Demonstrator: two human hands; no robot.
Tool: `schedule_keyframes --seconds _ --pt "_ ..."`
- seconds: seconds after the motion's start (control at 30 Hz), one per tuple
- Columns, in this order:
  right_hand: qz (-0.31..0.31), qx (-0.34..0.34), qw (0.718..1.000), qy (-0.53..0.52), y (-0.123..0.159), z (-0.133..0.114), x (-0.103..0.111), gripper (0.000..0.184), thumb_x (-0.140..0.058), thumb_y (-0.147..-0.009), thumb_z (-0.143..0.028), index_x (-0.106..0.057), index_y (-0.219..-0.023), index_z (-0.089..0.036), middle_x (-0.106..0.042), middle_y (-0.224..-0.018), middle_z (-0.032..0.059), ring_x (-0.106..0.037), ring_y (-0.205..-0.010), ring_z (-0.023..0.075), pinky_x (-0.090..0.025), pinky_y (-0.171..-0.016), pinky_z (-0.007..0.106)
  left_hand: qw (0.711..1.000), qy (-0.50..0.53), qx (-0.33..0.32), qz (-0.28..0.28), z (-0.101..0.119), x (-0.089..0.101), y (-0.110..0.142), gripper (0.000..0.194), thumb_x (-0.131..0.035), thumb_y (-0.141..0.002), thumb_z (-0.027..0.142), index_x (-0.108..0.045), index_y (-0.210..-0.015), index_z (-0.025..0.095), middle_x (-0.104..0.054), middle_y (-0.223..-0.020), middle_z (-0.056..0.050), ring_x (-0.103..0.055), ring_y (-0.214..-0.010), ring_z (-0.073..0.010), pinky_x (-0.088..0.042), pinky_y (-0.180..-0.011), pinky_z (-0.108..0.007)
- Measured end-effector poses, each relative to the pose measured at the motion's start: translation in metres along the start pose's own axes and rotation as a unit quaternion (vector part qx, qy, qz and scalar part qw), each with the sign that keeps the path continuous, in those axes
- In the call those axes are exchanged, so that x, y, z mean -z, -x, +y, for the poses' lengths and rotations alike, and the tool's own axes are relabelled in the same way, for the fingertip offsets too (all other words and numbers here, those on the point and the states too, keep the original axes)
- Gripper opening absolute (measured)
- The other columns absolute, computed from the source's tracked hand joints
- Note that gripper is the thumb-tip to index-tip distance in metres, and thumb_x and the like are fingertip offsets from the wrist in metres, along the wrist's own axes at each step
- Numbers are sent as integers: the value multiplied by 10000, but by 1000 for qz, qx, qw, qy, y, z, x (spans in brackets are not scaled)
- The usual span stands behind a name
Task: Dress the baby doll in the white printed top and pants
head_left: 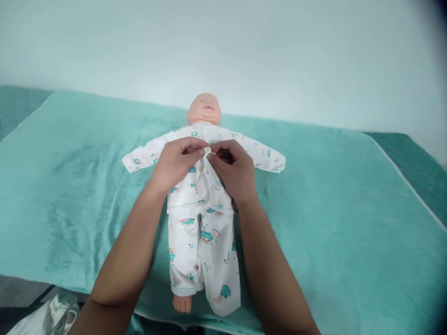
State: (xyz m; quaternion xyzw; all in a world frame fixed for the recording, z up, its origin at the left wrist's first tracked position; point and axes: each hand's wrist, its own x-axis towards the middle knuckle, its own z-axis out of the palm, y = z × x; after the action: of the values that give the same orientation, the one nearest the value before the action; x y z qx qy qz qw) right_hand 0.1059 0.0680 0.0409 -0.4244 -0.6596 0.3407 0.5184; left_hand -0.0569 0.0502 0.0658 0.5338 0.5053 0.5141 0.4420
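A baby doll (204, 109) lies on its back, dressed in a white printed shirt (186, 186) and matching trousers (220, 260). My left hand (179, 160) pinches the front edge of the shirt at chest height. Close against it, my right hand (233, 165) pinches the other front edge, and the fingertips of both hands nearly meet. A bit of bunched cloth shows between them. Below the fingers a small button shows on the shirt front, which parts toward the hem. The sleeves stretch out to both sides. One bare foot (182, 303) sticks out of a trouser leg; the other foot is hidden.
A teal plush blanket (331, 223) with a pale edging covers the table under the doll. Darker teal cloth (412, 163) shows at the far right. A pale wall (223, 51) rises behind. White printed fabric (52, 316) lies below the table's near left edge.
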Motion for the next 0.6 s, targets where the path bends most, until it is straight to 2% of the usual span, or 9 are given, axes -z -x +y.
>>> schedule_keyframes --seconds 0.2,0.43,0.6 --pt "3 9 1000 4 0 2 0 52 -702 -845 -205 -678 -886 -224 -681 -907 -1 -608 -842 151 -500 -804 326 999 -39 0 -11 1 3 0 193 -730 -832 345 -780 -931 188 -656 -770 -16 -512 -659 -109 -350 -585 -252" --pt "-5 47 999 4 0 2 0 67 -669 -868 -166 -670 -882 -231 -659 -910 -9 -596 -836 141 -487 -764 308 996 -77 -38 17 -4 -1 -2 85 -684 -858 269 -693 -863 185 -581 -773 1 -490 -695 -107 -357 -624 -255" --pt "-18 92 995 21 0 -1 0 93 -617 -897 -166 -672 -882 -240 -638 -969 22 -609 -924 168 -501 -822 335 1000 1 -1 1 -2 -1 -2 126 -662 -884 308 -667 -869 183 -473 -686 24 -403 -621 -100 -290 -566 -257"
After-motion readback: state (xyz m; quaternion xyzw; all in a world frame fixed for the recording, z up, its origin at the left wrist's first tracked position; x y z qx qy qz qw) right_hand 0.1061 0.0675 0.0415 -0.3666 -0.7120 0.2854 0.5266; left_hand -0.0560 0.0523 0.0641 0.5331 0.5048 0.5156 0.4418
